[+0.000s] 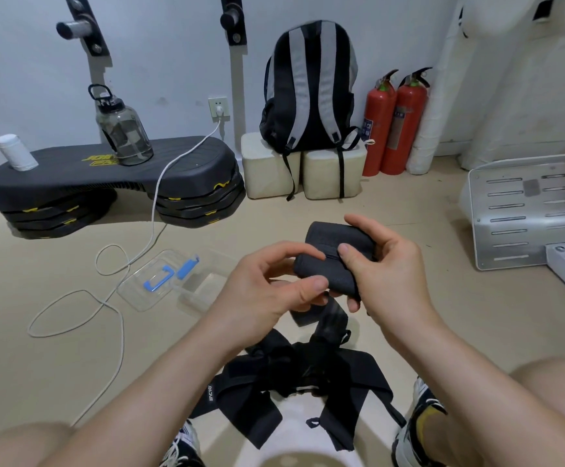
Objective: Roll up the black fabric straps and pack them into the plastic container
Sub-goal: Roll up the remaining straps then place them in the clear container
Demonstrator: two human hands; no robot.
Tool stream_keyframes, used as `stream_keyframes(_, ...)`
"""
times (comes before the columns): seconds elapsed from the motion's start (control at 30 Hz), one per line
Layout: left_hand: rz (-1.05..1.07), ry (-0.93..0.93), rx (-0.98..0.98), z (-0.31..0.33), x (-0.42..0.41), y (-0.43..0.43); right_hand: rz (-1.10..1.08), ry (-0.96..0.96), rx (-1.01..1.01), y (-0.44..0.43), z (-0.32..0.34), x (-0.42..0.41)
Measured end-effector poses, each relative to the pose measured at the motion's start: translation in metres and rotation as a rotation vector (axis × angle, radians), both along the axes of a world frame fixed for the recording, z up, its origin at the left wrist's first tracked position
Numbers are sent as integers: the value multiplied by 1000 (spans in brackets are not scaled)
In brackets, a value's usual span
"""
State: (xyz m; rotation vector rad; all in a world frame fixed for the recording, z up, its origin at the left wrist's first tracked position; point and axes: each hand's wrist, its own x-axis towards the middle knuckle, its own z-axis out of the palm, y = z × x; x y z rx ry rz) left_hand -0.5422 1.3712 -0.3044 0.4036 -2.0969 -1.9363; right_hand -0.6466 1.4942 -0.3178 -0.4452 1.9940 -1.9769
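The rolled strap, a thick black bundle, is held in the air between both hands, in front of the person's knees and above the floor. The right hand grips it from the right, its fingers wrapped around the roll and the thumb pressed on top. The left hand pinches the roll's left end, forefinger curled over it and thumb under its lower edge. A loose tail of the same strap hangs down from the roll to a heap of unrolled black straps on the floor between the two shoes.

Left of the hands, on the floor, lies the clear plastic container, with a clear lid carrying blue clips just beside it. A white cable loops past them towards a wall socket. Further back stands a black step platform carrying a dark water bottle and a white cylinder. A backpack sits on cream blocks against the wall, next to two red fire extinguishers. A slotted metal panel lies at the right.
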Motion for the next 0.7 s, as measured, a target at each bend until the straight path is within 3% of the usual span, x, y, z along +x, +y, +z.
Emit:
stream_keyframes(0.27, -3, 102, 3, -2, -6, 0, 83, -174, -84, -1, 5, 3)
stream_keyframes(0.7, 288, 61, 148, -16, -15, 11, 37, -7, -3, -7, -4, 10)
